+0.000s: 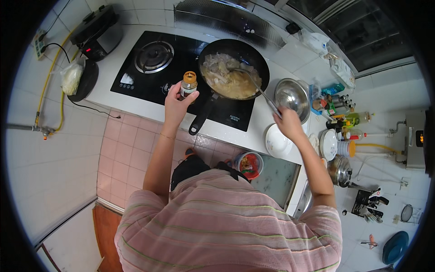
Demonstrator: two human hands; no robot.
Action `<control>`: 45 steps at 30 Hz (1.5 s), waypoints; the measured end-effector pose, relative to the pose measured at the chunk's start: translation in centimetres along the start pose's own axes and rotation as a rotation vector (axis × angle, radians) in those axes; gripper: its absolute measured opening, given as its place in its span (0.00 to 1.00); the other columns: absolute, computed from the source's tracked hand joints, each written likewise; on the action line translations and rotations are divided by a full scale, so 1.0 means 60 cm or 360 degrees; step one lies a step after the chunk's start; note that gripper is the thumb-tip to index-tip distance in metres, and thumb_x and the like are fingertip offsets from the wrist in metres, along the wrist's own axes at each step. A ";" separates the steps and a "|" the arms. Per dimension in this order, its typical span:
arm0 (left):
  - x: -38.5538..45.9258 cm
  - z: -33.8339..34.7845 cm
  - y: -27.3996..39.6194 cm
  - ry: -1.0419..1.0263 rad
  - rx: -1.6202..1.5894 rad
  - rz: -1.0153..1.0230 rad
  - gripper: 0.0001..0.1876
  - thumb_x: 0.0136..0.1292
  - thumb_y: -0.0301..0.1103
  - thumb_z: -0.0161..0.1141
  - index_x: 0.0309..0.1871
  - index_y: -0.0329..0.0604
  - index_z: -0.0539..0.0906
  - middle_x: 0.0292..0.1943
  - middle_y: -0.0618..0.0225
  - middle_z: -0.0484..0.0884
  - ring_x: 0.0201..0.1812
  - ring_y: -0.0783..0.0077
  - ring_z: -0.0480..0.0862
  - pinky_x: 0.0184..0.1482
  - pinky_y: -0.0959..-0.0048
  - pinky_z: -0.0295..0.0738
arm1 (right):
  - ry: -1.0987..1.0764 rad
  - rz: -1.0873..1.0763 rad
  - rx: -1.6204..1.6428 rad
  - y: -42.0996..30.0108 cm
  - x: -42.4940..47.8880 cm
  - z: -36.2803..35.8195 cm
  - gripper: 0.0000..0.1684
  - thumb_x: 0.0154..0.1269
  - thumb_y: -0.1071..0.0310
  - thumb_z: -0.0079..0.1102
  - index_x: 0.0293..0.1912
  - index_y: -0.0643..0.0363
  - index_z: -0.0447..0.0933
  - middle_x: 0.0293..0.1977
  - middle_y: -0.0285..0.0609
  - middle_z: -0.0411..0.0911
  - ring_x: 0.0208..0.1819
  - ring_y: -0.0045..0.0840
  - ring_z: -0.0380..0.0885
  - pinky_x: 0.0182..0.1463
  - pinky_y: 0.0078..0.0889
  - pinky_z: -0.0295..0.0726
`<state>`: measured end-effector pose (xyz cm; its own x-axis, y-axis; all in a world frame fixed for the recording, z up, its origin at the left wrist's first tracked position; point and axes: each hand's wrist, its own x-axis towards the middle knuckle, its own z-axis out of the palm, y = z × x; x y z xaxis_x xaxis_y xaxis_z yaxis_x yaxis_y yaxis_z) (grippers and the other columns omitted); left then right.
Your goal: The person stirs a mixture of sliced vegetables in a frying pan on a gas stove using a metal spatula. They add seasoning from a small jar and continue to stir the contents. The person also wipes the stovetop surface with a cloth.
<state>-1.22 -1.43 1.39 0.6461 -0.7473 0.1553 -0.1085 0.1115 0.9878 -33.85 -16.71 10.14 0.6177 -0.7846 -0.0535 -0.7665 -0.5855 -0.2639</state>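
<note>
My left hand (179, 102) grips a small glass seasoning jar (189, 85) with an orange-brown top and a label. It holds the jar in front of the black gas hob (183, 57), left of the wok. In my right hand (289, 123) is the handle of a metal ladle or spatula (263, 91). The tool's far end rests in the food (231, 75), pale pieces in a yellowish broth, so its head is partly hidden. That food sits inside a black wok (255, 52) on the right burner, with the wok's handle (204, 117) pointing towards me.
A steel bowl (290, 95) and a white plate (277, 141) are right of the wok. Bottles (353, 117) and stacked plates (328, 145) stand farther right. An electric cooker (98, 34) and a bagged cabbage (72, 78) are at left. A waste bucket (260, 163) stands by my feet.
</note>
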 end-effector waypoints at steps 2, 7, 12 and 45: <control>0.000 -0.004 -0.005 0.0018 0.0010 0.0001 0.23 0.56 0.32 0.73 0.54 0.36 0.80 0.44 0.70 0.77 0.38 0.81 0.79 0.42 0.81 0.75 | -0.0032 -0.0058 -0.0050 -0.005 -0.036 -0.074 0.15 0.60 0.68 0.63 0.40 0.72 0.78 0.33 0.63 0.79 0.39 0.56 0.78 0.43 0.47 0.77; 0.009 0.007 0.010 0.0016 0.0019 0.0040 0.24 0.56 0.31 0.72 0.55 0.34 0.79 0.44 0.70 0.77 0.38 0.81 0.79 0.41 0.81 0.75 | -0.0160 -0.0056 -0.0132 -0.009 -0.041 -0.105 0.14 0.60 0.67 0.62 0.39 0.70 0.79 0.32 0.63 0.79 0.39 0.55 0.78 0.43 0.48 0.77; 0.013 0.012 0.025 -0.0019 0.0031 0.0057 0.24 0.56 0.31 0.72 0.56 0.34 0.79 0.45 0.70 0.77 0.38 0.81 0.79 0.42 0.81 0.75 | 0.0048 0.0054 0.0044 -0.012 0.011 -0.059 0.14 0.61 0.64 0.60 0.37 0.68 0.79 0.31 0.62 0.79 0.38 0.55 0.79 0.43 0.51 0.77; 0.000 0.002 0.026 -0.0029 -0.0081 0.0065 0.23 0.56 0.28 0.72 0.55 0.35 0.79 0.45 0.72 0.74 0.38 0.83 0.78 0.40 0.83 0.75 | 0.0134 -0.0355 -0.0290 -0.043 0.148 -0.039 0.10 0.62 0.68 0.56 0.41 0.62 0.78 0.42 0.53 0.79 0.44 0.48 0.79 0.47 0.49 0.78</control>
<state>-1.47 -1.31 2.96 0.6282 -0.7530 0.1960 -0.0959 0.1751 0.9799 -26.79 -22.64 12.57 0.7637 -0.6419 0.0684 -0.6369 -0.7665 -0.0829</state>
